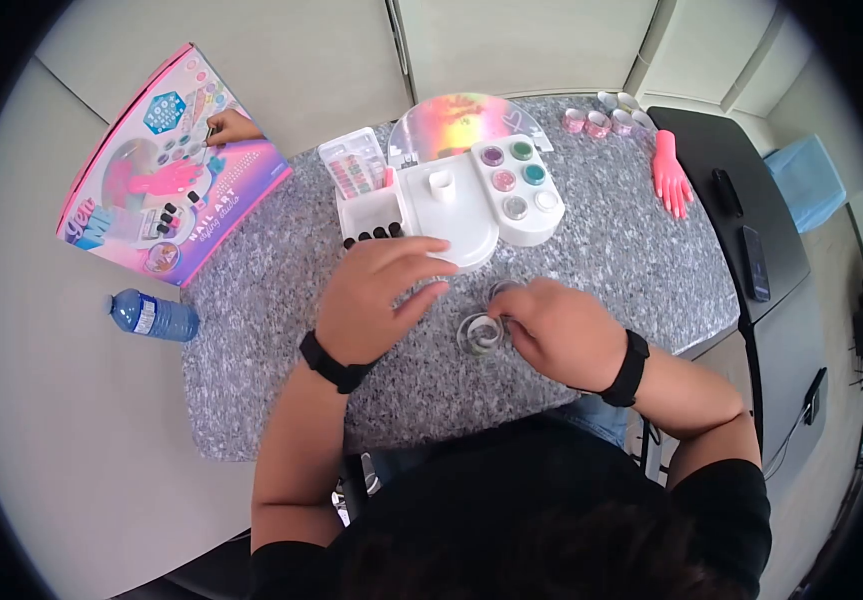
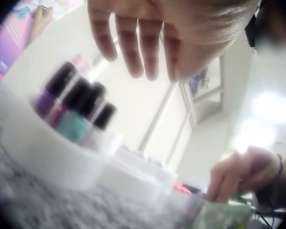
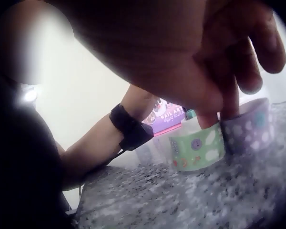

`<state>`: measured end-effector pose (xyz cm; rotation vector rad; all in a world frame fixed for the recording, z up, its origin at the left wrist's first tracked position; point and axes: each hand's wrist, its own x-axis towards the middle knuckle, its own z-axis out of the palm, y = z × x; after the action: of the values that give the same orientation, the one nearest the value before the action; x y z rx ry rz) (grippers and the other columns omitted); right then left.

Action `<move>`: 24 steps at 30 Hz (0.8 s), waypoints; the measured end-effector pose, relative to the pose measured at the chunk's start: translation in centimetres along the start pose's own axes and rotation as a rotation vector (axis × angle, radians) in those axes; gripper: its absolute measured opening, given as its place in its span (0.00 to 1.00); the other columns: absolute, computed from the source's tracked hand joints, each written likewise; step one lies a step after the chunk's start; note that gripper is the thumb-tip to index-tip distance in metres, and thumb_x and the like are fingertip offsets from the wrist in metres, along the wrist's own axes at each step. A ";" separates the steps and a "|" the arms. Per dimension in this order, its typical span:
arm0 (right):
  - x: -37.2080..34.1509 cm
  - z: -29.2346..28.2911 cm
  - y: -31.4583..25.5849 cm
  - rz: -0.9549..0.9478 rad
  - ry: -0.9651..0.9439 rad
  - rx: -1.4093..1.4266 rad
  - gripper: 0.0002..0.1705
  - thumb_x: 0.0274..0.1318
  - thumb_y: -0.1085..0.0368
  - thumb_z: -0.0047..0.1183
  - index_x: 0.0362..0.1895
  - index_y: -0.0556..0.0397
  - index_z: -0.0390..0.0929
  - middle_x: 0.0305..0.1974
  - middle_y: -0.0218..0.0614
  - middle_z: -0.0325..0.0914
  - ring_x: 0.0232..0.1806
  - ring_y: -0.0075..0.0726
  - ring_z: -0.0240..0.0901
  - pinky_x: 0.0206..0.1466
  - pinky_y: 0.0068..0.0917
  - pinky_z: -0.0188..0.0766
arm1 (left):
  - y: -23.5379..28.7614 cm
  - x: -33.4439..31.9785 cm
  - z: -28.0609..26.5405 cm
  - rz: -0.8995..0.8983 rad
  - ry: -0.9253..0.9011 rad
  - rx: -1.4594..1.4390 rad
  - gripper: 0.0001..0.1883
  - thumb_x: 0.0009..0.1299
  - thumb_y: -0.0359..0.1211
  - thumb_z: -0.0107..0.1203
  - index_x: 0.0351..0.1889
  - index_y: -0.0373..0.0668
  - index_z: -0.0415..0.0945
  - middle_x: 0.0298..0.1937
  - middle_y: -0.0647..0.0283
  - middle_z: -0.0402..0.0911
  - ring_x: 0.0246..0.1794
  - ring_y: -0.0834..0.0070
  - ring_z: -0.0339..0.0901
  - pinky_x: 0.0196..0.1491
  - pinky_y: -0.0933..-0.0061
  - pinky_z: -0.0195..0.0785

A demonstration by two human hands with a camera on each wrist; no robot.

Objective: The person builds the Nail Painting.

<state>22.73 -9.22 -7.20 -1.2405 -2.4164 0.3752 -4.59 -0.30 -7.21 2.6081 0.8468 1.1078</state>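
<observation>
In the right wrist view the right hand (image 3: 229, 62) pinches the rim of a green patterned tape roll (image 3: 198, 150), with a purple patterned roll (image 3: 250, 126) beside it on the table. From the head camera, the right hand (image 1: 567, 330) is over the two rolls (image 1: 480, 334) near the table's front. The left hand (image 1: 382, 290) hovers in front of the white tray (image 1: 452, 215), fingers relaxed and holding nothing. Black-capped bottles (image 2: 74, 105) of purple, pink and teal polish stand in the tray below the left hand (image 2: 148, 38).
A nail art box (image 1: 177, 170) and a water bottle (image 1: 157, 315) are at the left. Glitter pots (image 1: 514, 207) sit in the tray's right part. Several more rolls (image 1: 597, 124) and a pink model hand (image 1: 670, 175) lie at the back right.
</observation>
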 end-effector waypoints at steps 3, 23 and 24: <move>-0.1 -1.0 -0.5 0.162 0.056 0.091 0.11 0.62 0.69 0.65 0.48 0.48 0.85 0.47 0.36 0.87 0.51 0.51 0.85 0.52 0.46 0.83 | 0.4 -0.4 0.9 0.026 -0.089 -0.057 0.12 0.70 0.30 0.73 0.51 0.50 0.91 0.60 0.68 0.91 0.57 0.63 0.87 0.60 0.61 0.75; -1.8 -0.9 -4.0 0.025 0.020 0.039 0.11 0.70 0.60 0.64 0.53 0.43 0.82 0.58 0.35 0.81 0.49 0.51 0.87 0.44 0.47 0.85 | 2.9 -0.3 0.0 0.217 -0.307 -0.145 0.14 0.58 0.26 0.71 0.42 0.48 0.86 0.76 0.60 0.81 0.62 0.58 0.84 0.62 0.55 0.76; -2.0 -0.9 -4.1 0.007 0.032 0.046 0.10 0.70 0.60 0.65 0.52 0.43 0.82 0.59 0.36 0.81 0.50 0.51 0.86 0.45 0.47 0.85 | 3.4 -0.3 0.1 0.222 -0.307 -0.154 0.14 0.58 0.26 0.71 0.42 0.48 0.86 0.76 0.60 0.81 0.62 0.58 0.84 0.62 0.55 0.76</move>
<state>21.24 -13.13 -5.21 -1.2265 -2.3640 0.4083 -3.19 -3.23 -6.21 2.6897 0.3996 0.7527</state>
